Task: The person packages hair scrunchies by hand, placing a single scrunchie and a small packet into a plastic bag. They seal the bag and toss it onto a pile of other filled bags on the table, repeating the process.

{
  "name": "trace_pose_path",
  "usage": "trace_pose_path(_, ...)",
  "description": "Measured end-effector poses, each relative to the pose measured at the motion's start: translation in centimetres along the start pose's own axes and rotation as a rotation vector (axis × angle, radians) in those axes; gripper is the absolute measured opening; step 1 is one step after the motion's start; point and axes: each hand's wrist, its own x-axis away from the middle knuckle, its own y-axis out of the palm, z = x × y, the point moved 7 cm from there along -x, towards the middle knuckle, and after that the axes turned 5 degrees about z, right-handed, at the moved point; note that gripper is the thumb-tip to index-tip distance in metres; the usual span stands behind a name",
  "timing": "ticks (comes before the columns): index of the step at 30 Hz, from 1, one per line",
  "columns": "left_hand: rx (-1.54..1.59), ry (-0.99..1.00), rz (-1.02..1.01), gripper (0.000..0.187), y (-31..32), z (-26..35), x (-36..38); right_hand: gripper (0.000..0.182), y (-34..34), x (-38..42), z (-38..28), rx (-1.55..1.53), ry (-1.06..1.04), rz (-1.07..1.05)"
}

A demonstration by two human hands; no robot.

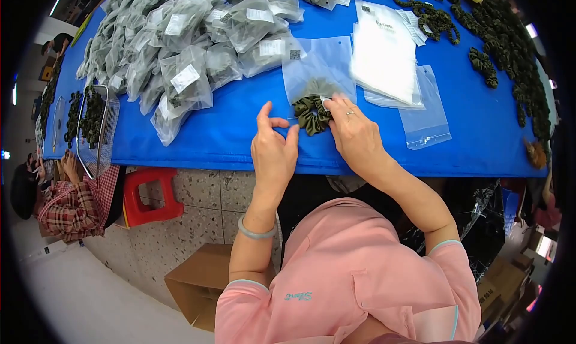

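Scrunchie [311, 114], dark green, lies near the front edge of the blue table [240, 140], half in the mouth of a clear bag [318, 68] that lies flat just behind it. The right hand [354, 134] rests on the scrunchie's right side, fingers pressed against the fabric and the bag's lip, so it grips both there. The left hand [273, 149] sits just left of it, thumb and forefinger pinched nearly together on what may be the bag's edge or a thin strip; I cannot tell what, if anything, is between them. My judgement is that the bagging step is in hand, and the next move calls for holding the mouth open and sliding the scrunchie fully inside. One scrunchie is being handled. A stack of empty bags [384, 50] lies at the right, with one loose bag [427, 110] beside it. Filled bags [180, 44] are heaped toward the back left corner, too many to count. Loose scrunchies [504, 50] trail along the right edge, and a wire basket [99, 131] at the left edge holds more.
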Motion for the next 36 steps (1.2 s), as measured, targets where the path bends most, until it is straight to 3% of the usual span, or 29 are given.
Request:
trace_pose_path(9,0.042,0.023,-0.171,0.005,1.6,0.6,-2.2,0.036,1.9,-4.4,-0.9,0.252,0.086,-0.044)
trace_pose_path(11,0.139,-0.021,-0.206,0.005,2.0,0.7,-1.8,0.038,3.3,-6.5,0.5,0.237,0.374,-0.378)
trace_pose_path(12,0.139,-0.02,-0.205,0.005,1.8,0.7,-1.7,0.038,3.2,-6.2,0.6,0.237,0.373,-0.377)
trace_pose_path(16,0.399,-0.2,-0.203,0.004,0.7,-0.7,-0.3,0.043,-1.2,-4.1,-2.0,0.03,-0.132,0.222)
trace_pose_path(22,0.452,-0.25,-0.237,0.004,-0.1,-1.6,1.5,0.046,-2.5,-2.2,1.0,-0.088,0.095,0.28)
trace_pose_path(26,0.448,-0.253,-0.249,0.005,-0.2,-1.5,2.2,0.046,0.6,-2.2,2.8,-0.45,0.373,-0.042)
trace_pose_path(31,0.422,-0.252,-0.206,0.005,-0.6,-1.3,3.1,0.034,2.1,-1.9,4.5,-0.238,0.621,-0.261)
trace_pose_path(32,0.419,-0.25,-0.203,0.005,-0.8,-1.3,3.2,0.034,2.1,-1.9,4.4,-0.241,0.619,-0.259)
trace_pose_path(36,0.369,-0.245,-0.188,0.005,-1.2,-1.7,4.2,0.019,-1.4,-1.7,2.7,-0.277,0.268,0.209)
